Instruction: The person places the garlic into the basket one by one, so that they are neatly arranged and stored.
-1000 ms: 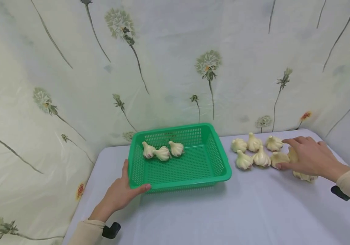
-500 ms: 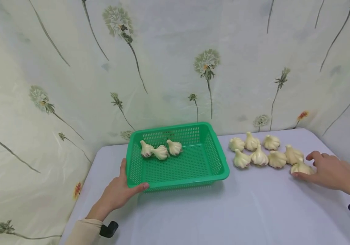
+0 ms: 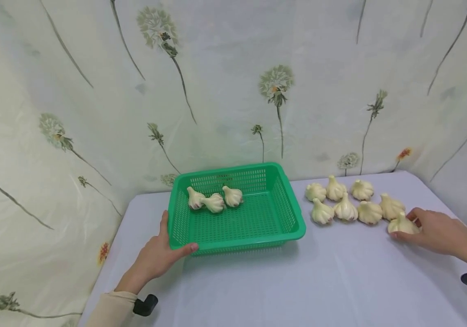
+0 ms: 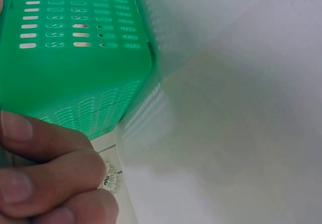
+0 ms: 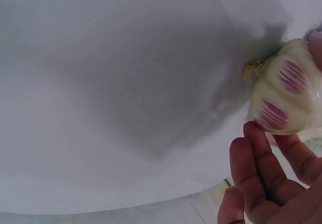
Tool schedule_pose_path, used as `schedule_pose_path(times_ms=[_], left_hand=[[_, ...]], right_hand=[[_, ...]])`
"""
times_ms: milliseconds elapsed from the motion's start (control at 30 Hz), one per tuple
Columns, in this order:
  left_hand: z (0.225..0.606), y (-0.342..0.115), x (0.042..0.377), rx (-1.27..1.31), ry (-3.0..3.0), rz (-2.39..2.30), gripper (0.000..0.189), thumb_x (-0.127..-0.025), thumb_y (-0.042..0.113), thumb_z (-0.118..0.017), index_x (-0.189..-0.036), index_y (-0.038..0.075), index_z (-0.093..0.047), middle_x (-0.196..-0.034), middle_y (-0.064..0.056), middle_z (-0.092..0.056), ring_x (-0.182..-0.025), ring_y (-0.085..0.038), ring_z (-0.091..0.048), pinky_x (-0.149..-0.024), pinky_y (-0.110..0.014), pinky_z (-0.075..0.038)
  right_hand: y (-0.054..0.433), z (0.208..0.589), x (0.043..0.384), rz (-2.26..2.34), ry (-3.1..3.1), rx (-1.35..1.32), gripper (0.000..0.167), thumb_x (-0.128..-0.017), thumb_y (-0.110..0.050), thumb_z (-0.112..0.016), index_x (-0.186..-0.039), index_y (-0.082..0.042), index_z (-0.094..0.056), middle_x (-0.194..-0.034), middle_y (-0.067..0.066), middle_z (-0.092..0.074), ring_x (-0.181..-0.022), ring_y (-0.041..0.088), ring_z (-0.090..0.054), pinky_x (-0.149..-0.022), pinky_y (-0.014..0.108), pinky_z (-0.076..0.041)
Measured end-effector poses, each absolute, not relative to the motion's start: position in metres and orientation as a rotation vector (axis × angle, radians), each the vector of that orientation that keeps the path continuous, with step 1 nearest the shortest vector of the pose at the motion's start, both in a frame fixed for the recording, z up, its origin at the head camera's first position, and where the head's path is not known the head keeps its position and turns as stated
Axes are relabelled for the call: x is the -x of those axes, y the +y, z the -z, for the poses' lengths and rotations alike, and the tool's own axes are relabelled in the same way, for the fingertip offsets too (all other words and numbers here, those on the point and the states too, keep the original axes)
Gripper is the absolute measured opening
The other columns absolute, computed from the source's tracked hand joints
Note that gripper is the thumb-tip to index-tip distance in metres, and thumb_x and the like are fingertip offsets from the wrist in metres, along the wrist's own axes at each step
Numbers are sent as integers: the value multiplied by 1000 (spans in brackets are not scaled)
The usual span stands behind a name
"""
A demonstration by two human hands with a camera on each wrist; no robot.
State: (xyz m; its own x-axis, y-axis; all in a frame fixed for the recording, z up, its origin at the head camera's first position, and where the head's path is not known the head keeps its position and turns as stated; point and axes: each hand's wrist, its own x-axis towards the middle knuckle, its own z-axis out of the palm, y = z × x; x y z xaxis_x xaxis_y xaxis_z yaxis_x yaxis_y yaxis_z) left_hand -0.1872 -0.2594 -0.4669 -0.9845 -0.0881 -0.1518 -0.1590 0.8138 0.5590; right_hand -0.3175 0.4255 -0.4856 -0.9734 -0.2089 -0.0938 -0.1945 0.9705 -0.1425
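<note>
A garlic bulb (image 3: 403,225) lies at the right end of the group on the table, and my right hand (image 3: 442,231) holds it between thumb and fingers. In the right wrist view the same garlic bulb (image 5: 284,90) shows purple streaks and a root tuft, with fingertips against its side. On the other side, my left hand (image 3: 156,256) grips the near left corner of a green plastic basket (image 3: 250,245), thumb along the front rim. Its curled fingers (image 4: 60,168) appear beside the basket wall in the left wrist view. Three garlic bulbs (image 3: 215,203) lie inside the basket.
Several more garlic bulbs (image 3: 345,209) sit close together right of the basket, in two rough rows. A white cloth covers the table (image 3: 278,290). Behind it hangs a dandelion-print curtain (image 3: 225,91), close to the table's back edge.
My right hand has moved right and down from above the bulbs to the end one and closed its fingers on it. The left hand stays at the basket corner.
</note>
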Motion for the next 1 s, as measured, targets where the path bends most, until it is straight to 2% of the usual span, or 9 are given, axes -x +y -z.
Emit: schedule_pose_path(times_ms=[133,233,533,767,1000], left_hand=[[467,-260,188,192,2884,-893,137,-84,78,-72,-170,10,10,-99,-23,-74,-82,-24,-69,-64,-37,-52],[468,-261,189,193,2885,-894,137,-84,78,-72,-170,10,10,-97,-22,-73,-82,-23,-69,-64,-37,-52],[470,-261,189,195,2871,-933,137,-84,77,-73,-170,10,10,-92,-18,-72,-80,-22,-68,-65,-36,-52],[469,-261,188,202,2875,-931,138,-84,77,-73,-170,10,9,-89,-17,-71,-79,-22,-67,-63,-36,-51],[468,-261,189,200,2873,-918,138,-83,79,-73,-170,11,10,-87,-15,-71,-78,-22,-67,-63,-36,-51]], right_hand=[[425,489,316,272,2957,273,85,-87,-71,-75,-112,8,-56,-80,7,-61,-67,21,-52,-57,35,-40],[424,489,316,301,2950,278,83,-88,-69,-75,-113,8,-54,-78,5,-59,-66,21,-50,-57,35,-39],[420,476,320,236,2952,365,79,-85,-69,-79,-115,2,-63,-87,13,-72,-72,24,-64,-58,38,-47],[392,462,317,282,3019,578,67,-82,-61,-86,-116,-6,-66,-85,-2,-70,-68,8,-56,-59,29,-44],[366,439,325,369,3043,704,62,-83,-55,-88,-120,-10,-68,-85,-7,-69,-67,0,-52,-60,26,-44]])
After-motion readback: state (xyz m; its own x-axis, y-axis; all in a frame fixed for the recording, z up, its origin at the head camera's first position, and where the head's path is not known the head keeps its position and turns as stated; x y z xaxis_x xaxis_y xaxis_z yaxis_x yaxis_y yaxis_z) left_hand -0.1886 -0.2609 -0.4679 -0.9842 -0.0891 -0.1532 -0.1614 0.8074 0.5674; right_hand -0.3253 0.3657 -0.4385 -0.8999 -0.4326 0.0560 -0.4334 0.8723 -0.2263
